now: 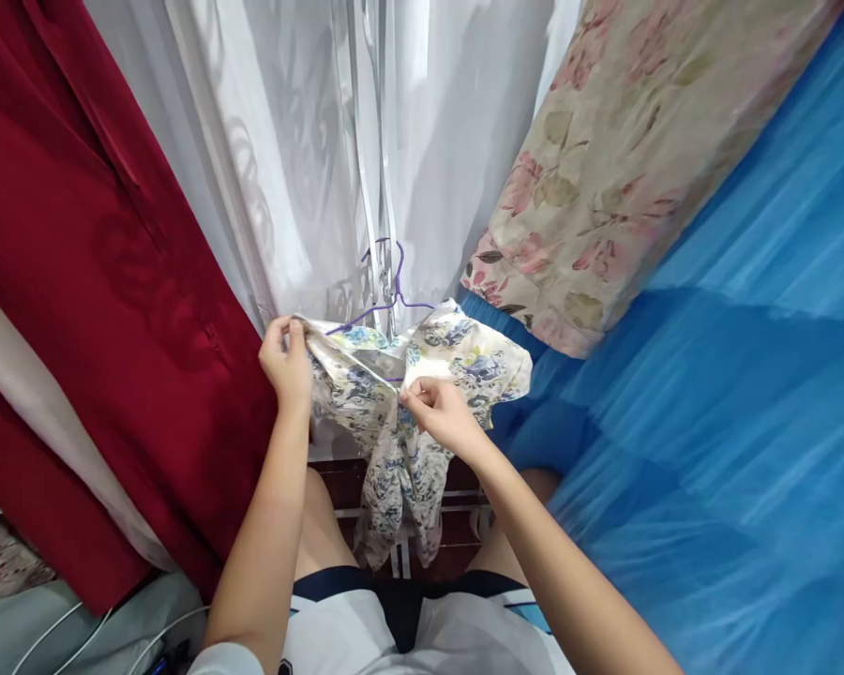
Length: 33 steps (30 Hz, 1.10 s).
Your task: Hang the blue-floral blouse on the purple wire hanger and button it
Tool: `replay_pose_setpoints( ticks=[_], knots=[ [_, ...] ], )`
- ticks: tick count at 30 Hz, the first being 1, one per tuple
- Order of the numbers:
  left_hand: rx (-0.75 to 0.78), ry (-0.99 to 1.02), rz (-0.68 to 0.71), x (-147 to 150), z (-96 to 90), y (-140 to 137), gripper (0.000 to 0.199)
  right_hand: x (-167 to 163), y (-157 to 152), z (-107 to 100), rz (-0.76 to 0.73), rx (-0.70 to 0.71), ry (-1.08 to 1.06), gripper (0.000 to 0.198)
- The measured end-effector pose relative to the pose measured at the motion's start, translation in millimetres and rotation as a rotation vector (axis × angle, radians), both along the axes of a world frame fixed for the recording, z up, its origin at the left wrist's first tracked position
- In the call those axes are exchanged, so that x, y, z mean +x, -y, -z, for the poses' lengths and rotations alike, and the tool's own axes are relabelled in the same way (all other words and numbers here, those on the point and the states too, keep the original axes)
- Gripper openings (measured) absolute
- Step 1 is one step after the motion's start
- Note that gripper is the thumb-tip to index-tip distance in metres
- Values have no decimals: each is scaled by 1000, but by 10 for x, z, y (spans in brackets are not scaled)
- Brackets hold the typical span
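A pale floral garment (pixel 386 422) with short sleeves and a blue, grey and yellow print hangs in front of me on a purple wire hanger (pixel 398 281). My left hand (pixel 288 361) pinches its left shoulder edge. My right hand (pixel 443 412) pinches the front edge of its neckline near the middle, and the edge between the two hands is drawn straight. Inside the neck opening part of the hanger shows. The hanger's hook is up among several white straps (pixel 372 141). Below, the garment hangs down between my knees.
A white curtain (pixel 450 122) hangs behind. Dark red cloth (pixel 133 262) falls on the left, a pink-flowered beige cloth (pixel 583 187) and blue sheer fabric (pixel 717 412) on the right. White cables (pixel 98 628) lie over grey cloth at lower left.
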<state>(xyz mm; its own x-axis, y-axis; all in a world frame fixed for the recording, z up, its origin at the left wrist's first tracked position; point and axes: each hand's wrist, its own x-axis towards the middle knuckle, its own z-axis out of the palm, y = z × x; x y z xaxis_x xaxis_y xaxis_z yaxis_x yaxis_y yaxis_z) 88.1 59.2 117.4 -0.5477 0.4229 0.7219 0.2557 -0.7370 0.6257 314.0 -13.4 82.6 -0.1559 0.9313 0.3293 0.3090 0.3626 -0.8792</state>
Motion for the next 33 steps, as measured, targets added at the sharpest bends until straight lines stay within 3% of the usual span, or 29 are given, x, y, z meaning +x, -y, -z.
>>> replay_pose_setpoints(
  ticks=[4,6,10,16,19,23,27,30,33],
  knots=[
    [-228,608,292,-278,421,-229,6,-28,293,-13,-113,-105,-109,27],
    [-370,765,390,-265,647,-222,4,-51,405,-10,-168,-150,-134,27],
    [-529,773,520,-30,1047,-52,11,47,517,101,-131,-153,-249,30],
    [-643,614,675,240,1401,324,31,628,526,556,239,-117,-438,35],
    [-663,352,744,298,1423,472,34,896,489,888,367,-116,-420,38],
    [-497,197,720,477,1280,624,30,1008,466,1256,446,-130,-212,39],
    [-425,-5,754,800,1019,831,23,786,556,1231,530,-37,-10,37],
    [-400,-237,868,1036,838,1011,21,523,683,1004,219,-21,-139,51],
    [-339,-383,967,1144,740,1103,23,340,798,796,-94,-130,-323,53]
  ],
)
